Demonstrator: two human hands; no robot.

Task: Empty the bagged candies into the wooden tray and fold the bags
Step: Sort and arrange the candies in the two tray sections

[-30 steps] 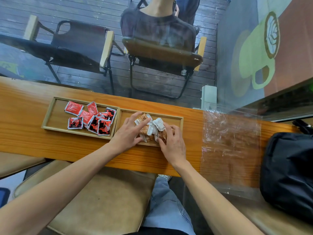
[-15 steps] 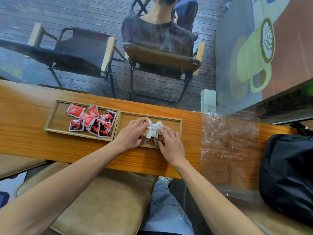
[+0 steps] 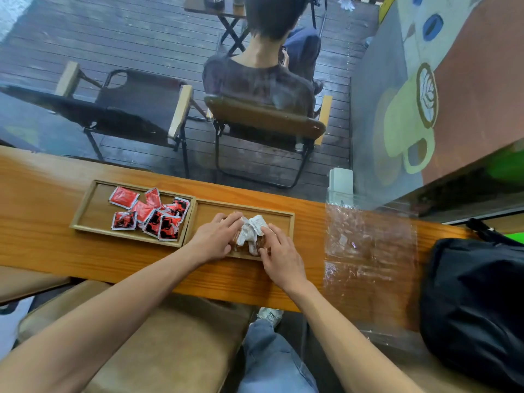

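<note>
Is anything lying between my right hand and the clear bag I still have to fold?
Nothing visible. The right hand rests on the brown candies in the right tray; the clear bag lies flat further right, with only bare counter between.

No legible text (wrapper point(image 3: 256, 224) print too blurred)

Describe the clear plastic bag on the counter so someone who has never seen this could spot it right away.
Start at the long wooden counter. Right of the two wooden trays, before the black bag, lies the clear plastic bag, flat and empty. It alone is see-through, showing the wood beneath.
</note>
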